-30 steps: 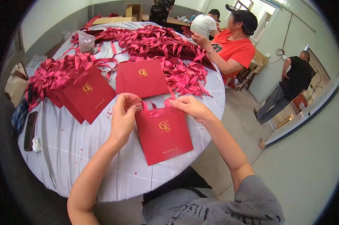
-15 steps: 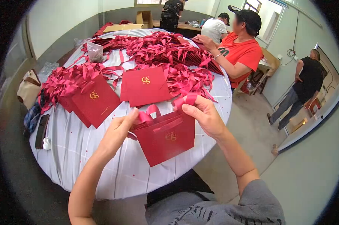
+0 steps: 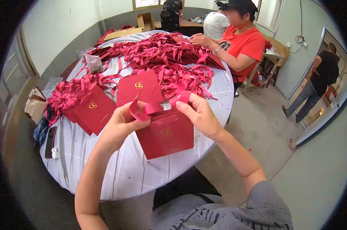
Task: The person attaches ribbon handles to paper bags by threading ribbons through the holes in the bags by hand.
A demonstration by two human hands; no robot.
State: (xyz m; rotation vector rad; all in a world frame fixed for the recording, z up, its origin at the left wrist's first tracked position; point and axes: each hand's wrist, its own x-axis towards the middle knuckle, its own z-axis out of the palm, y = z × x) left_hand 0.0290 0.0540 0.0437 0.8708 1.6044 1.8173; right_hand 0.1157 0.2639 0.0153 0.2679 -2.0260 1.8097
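Note:
A dark red paper gift bag (image 3: 165, 142) with a gold emblem hangs upright, close to the near edge of the table. Its pink ribbon (image 3: 154, 108) runs along the top between my hands. My left hand (image 3: 123, 124) pinches the ribbon at the bag's upper left corner, and a loose ribbon end pokes up above the fingers. On the other side, my right hand (image 3: 199, 115) holds the ribbon between thumb and fingers at the upper right corner. Just behind lies another red gift bag (image 3: 139, 87), with more red bags (image 3: 95, 111) stacked to the left.
Heaps of ribboned bags (image 3: 162, 51) cover the far part of the white-clothed round table (image 3: 119, 184). A phone (image 3: 50, 142) and a cream bag (image 3: 35, 105) are at the left edge. A person in a red shirt (image 3: 242, 48) works at the far right; others are farther back.
My left hand has changed its hold, and a ribbon end now stands up from its fingers. The bag appears slightly higher and farther left, as the whole view has shifted.

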